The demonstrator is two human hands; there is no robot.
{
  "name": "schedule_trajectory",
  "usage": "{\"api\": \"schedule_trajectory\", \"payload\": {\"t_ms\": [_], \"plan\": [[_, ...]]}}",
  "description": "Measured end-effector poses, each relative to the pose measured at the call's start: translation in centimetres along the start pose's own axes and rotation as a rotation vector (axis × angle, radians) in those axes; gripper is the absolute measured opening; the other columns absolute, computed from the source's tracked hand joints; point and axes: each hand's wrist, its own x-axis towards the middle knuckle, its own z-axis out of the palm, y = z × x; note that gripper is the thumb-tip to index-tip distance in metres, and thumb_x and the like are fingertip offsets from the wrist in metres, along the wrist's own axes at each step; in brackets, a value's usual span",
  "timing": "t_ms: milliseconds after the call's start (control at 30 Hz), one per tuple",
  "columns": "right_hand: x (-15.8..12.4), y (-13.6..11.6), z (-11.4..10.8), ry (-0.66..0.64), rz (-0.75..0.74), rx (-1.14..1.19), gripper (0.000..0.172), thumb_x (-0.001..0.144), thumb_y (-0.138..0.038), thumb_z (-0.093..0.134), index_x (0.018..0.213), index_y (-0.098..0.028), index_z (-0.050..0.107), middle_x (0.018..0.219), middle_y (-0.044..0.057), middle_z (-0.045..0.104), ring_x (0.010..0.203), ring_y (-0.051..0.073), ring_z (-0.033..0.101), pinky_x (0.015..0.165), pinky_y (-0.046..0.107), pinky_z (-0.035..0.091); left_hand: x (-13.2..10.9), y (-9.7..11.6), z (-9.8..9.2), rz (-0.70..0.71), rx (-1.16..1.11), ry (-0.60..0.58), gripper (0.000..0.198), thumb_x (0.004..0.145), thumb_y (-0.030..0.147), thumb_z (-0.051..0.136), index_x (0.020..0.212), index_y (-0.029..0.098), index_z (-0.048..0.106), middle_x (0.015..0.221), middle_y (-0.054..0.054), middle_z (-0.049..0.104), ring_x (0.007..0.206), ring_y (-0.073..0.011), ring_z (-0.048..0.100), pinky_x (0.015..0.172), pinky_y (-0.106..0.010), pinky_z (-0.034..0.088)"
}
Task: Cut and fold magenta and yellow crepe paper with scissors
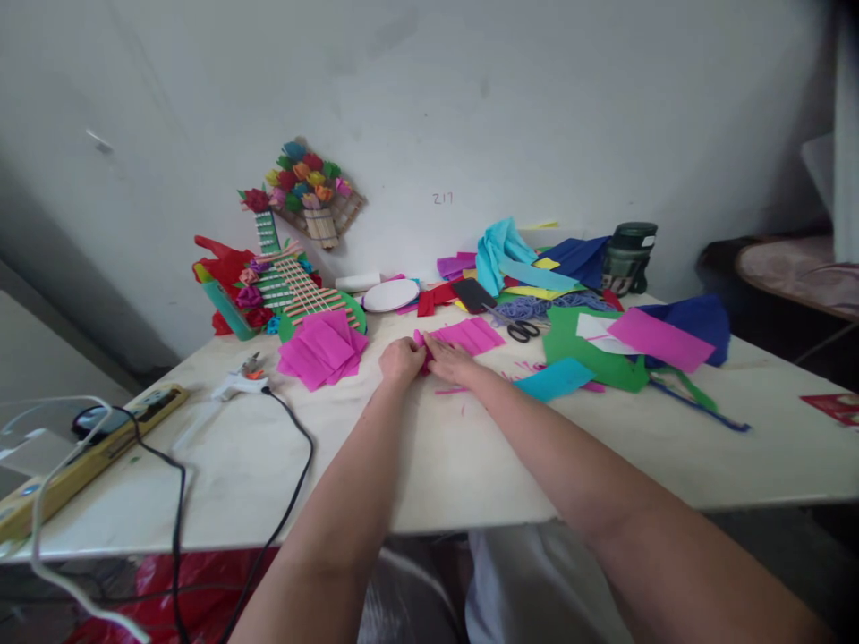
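Observation:
A strip of pink crepe paper (473, 334) lies on the table in front of me, with crease lines across it. My left hand (401, 360) is closed on its left end, the fingers curled in a pinch. Close beside it, my right hand (451, 365) grips the same end, fingertips meeting the left hand's; exactly how the paper sits between the fingers is hidden. To the left, a stack of pink paper squares (323, 349) rests against a guitar-shaped craft (288, 282). Black-handled scissors (522, 331) lie just beyond the strip's right end.
A white glue gun (242, 383) with a black cord and a yellow power strip (100, 465) occupy the left side. Blue paper (556, 379), green paper (591, 349) and pink scraps spread rightward. Behind are a phone (473, 295), a white disc (390, 295) and a dark bottle (629, 258).

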Motion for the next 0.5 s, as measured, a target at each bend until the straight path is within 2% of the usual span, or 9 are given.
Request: {"api": "schedule_trajectory", "payload": {"t_ms": [267,500], "plan": [[-0.29,-0.09,-0.27,0.037,-0.024,0.028,0.066,0.080,-0.023,0.031,0.141,-0.017,0.007,0.146,0.005,0.018,0.132,0.020,0.021,0.106,0.041,0.017,-0.18,0.68,0.15,0.003,0.019,-0.002,0.018,0.073,0.034,0.050,0.075,0.025,0.065,0.081,-0.005,0.067,0.083,-0.0212,0.060,0.068,-0.028,0.042],[-0.17,-0.04,-0.44,0.003,0.006,0.031,0.065,0.082,-0.026,0.030,0.142,-0.019,0.006,0.147,0.005,0.014,0.134,0.022,0.011,0.106,0.042,0.014,-0.26,0.66,0.06,0.020,0.041,-0.037,0.027,0.075,0.036,0.045,0.082,0.023,0.067,0.088,-0.008,0.067,0.087,-0.0226,0.060,0.068,-0.029,0.042]]}}
